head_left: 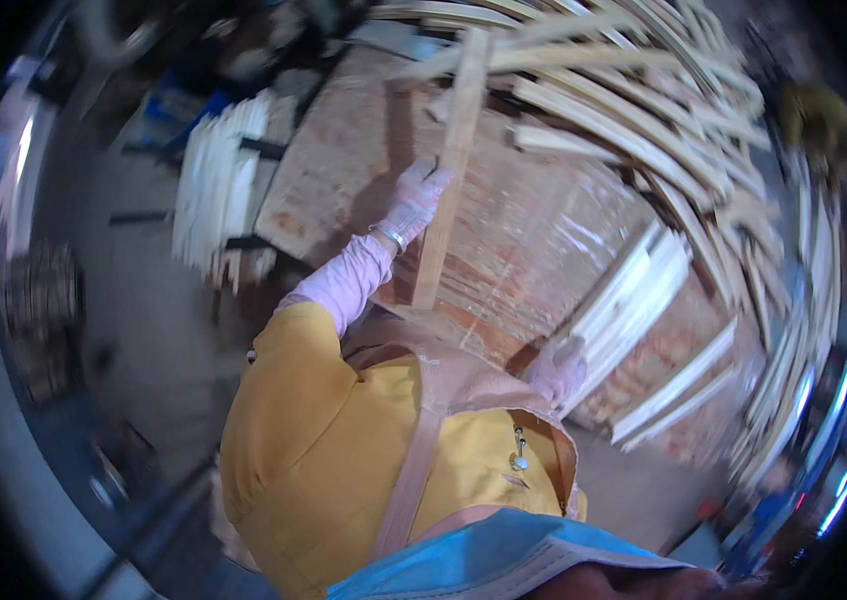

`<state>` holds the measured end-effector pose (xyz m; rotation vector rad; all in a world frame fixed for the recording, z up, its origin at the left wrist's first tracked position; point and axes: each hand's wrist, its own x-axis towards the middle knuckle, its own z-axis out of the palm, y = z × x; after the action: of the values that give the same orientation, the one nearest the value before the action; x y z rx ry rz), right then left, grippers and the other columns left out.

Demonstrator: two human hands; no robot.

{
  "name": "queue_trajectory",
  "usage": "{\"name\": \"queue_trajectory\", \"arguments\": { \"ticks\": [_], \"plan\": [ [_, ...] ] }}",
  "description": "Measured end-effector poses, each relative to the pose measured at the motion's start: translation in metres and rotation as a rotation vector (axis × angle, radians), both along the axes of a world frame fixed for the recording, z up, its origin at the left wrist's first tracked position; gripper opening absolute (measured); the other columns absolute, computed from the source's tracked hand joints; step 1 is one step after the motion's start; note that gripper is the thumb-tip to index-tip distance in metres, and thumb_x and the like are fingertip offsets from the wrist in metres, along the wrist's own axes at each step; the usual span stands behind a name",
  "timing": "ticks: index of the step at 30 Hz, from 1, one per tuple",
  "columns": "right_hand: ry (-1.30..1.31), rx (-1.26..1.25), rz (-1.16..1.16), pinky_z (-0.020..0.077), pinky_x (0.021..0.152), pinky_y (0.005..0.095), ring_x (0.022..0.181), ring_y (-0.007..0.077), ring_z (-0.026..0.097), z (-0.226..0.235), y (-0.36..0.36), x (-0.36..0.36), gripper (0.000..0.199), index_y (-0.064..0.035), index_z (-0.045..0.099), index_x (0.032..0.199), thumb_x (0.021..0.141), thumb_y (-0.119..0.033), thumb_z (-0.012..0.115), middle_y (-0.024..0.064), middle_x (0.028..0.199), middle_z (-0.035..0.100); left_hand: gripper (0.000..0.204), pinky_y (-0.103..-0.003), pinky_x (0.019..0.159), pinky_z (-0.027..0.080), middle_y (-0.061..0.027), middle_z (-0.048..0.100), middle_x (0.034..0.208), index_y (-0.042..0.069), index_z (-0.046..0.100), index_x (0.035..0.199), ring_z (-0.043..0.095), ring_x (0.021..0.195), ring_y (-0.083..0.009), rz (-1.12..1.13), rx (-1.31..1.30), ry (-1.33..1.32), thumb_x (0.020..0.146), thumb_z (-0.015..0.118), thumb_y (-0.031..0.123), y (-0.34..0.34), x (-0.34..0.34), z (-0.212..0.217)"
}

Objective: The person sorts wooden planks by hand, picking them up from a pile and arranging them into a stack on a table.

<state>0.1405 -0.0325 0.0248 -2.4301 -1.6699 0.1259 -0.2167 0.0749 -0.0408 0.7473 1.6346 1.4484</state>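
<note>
My left hand [417,196], in a pale glove, is closed on the left edge of a long flat wooden slat [460,125]. The slat runs from near my apron toward the far side of the worktable [333,150], and its shadow falls to its left. My right hand [555,370], also gloved, is at the near left end of a stack of pale wooden strips [633,295] lying side by side on the table. Blur hides how its fingers sit against the stack.
Curved wooden pieces [633,120] lie heaped across the far right of the table. A few loose strips [678,390] lie right of the stack. More pale strips [218,185] rest on a dark-armed rack to the left. Long slats [793,320] stand beyond the right edge.
</note>
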Motion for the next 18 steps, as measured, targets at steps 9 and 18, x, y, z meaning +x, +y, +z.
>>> {"name": "queue_trajectory", "arguments": {
  "ticks": [9,18],
  "plan": [
    [-0.011,-0.120,0.052,0.0506,0.084,0.0528,0.097,0.0420,0.065,-0.052,-0.011,0.022,0.047,-0.0076,0.067,0.127,0.094,-0.042,0.065,0.0232,0.100,0.069,0.051,-0.045,0.095,0.052,-0.0235,0.071,0.116,0.008,0.069,0.125,0.068,0.110,-0.0399,0.186,-0.376,0.756,0.098,0.058,0.049,-0.180,-0.159,0.115],
    [0.072,-0.047,-0.091,0.0518,0.089,0.0529,0.102,0.0454,0.067,-0.019,0.004,-0.017,0.054,0.0005,0.065,0.130,0.098,-0.042,0.061,0.0309,0.107,0.070,0.044,-0.050,0.100,0.052,-0.0184,0.070,0.127,0.014,0.065,0.123,0.066,0.118,-0.0381,0.239,-1.043,1.006,0.100,0.051,0.049,-0.268,-0.417,0.046]
  ]
}}
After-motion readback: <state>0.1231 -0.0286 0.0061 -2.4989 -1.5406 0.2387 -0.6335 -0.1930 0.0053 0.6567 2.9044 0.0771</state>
